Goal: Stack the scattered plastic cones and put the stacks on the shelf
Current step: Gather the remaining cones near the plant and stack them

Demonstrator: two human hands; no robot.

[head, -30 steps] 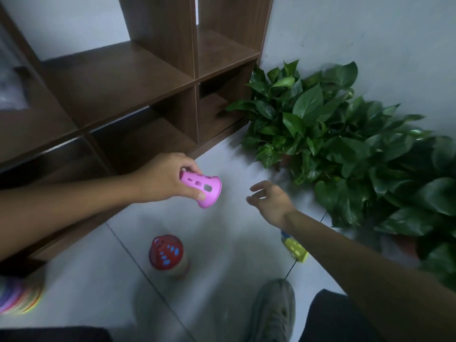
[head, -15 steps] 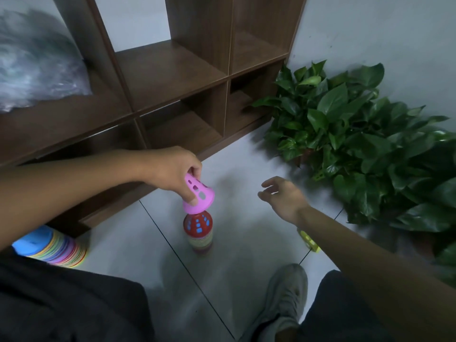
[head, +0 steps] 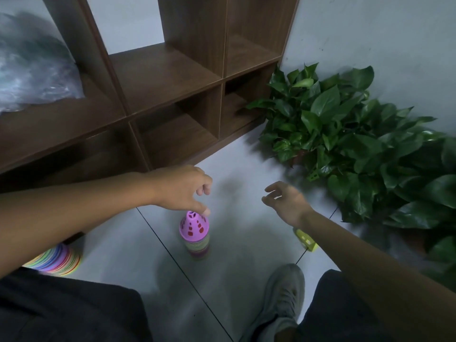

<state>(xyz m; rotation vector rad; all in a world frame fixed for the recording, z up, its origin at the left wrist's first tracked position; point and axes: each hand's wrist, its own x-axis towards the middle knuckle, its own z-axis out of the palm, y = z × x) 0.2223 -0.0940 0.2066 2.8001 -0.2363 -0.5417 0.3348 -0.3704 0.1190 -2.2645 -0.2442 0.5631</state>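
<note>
A pink perforated cone [head: 194, 224] sits on top of a stack of coloured cones [head: 197, 246] standing on the grey floor. My left hand [head: 181, 188] hovers just above it, fingers loosely bent, fingertips at the cone's tip, gripping nothing. My right hand [head: 287, 199] hangs open in the air to the right, holding nothing. A yellow-green cone [head: 306, 240] lies on the floor under my right forearm, partly hidden. A second multicoloured stack [head: 56, 259] stands at the lower left beside the brown wooden shelf [head: 170, 77].
A clear plastic bag [head: 32, 70] fills the shelf's upper left compartment. A leafy potted plant [head: 357, 137] crowds the right side against the grey wall. My shoe [head: 281, 299] and dark trouser legs occupy the bottom of the view.
My left hand carried the pink cone down onto the red-topped stack and let go of it; the cone now caps the stack. My right hand stayed open in the air.
</note>
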